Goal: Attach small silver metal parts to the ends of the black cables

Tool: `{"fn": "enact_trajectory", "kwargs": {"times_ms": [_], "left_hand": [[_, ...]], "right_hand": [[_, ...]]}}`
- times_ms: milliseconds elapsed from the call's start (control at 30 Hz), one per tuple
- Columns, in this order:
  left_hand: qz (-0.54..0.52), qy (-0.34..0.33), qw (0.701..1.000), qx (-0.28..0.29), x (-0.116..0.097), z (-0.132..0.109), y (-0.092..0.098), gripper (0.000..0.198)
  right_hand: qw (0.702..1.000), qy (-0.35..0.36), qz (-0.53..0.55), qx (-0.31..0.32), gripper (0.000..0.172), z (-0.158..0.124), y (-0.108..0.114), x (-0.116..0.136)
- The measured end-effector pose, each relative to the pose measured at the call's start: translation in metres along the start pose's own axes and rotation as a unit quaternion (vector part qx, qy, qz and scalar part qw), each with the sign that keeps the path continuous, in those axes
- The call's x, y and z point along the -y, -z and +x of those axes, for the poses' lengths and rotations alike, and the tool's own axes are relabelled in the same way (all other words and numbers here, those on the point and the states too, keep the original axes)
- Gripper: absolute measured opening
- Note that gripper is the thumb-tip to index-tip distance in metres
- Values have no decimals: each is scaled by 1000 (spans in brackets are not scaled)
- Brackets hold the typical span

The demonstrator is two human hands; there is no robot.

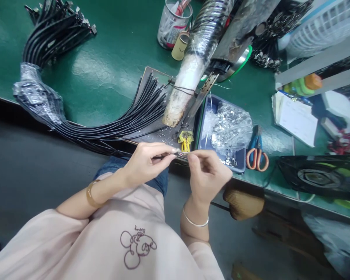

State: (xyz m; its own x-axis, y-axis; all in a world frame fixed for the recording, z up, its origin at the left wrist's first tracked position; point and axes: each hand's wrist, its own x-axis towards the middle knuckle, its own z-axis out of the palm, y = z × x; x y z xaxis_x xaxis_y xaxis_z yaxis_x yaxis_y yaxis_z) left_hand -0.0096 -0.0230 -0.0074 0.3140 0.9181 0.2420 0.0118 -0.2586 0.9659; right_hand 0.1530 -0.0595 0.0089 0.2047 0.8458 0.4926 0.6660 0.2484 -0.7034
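Note:
Between thumb and fingers, my left hand grips the end of a black cable just in front of the table edge. My right hand is pinched at the cable's tip, close to my left fingertips; whatever small piece it holds is too small to make out. Right behind the fingertips stands a yellow clip-like fixture. A bundle of black cables curves in from the left, its stripped ends fanned over a grey board. To the right, a blue tray contains bagged small metal parts.
Over the work spot hangs a wide duct pipe, beside a metal lamp-like arm. Orange-handled scissors lie right of the tray. Farther right are a notepad and a black fan. A cup of tools stands at the back.

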Motion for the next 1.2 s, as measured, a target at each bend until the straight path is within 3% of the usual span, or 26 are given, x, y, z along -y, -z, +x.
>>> {"fn": "enact_trajectory", "kwargs": {"times_ms": [67,133,200,300,500,600,833,1200], "left_hand": [[-70,83,994,-10,3,3,1,18],[-134,138,981,-8,5,7,3,19],[-166,161,973,0,5,11,6,17],[-176,174,969,10,2,16,8,16],[-154,166,974,6,1,21,6,16],[-117,148,982,-15,2,23,3,15],[-12,111,992,-55,-2,25,-1,12],[29,103,993,-51,-9,22,2,14]], "right_hand": [[994,14,60,-91,10,-2,1,1],[982,10,128,-135,8,-3,3,3],[982,-19,151,-111,14,-5,5,4],[993,-36,105,-48,14,-9,3,1],[994,105,9,-5,16,-7,-14,-9],[990,136,-24,-6,18,-3,-20,-9],[986,157,-44,-20,19,0,-22,-12],[984,168,-55,-20,20,4,-21,-6]]}}
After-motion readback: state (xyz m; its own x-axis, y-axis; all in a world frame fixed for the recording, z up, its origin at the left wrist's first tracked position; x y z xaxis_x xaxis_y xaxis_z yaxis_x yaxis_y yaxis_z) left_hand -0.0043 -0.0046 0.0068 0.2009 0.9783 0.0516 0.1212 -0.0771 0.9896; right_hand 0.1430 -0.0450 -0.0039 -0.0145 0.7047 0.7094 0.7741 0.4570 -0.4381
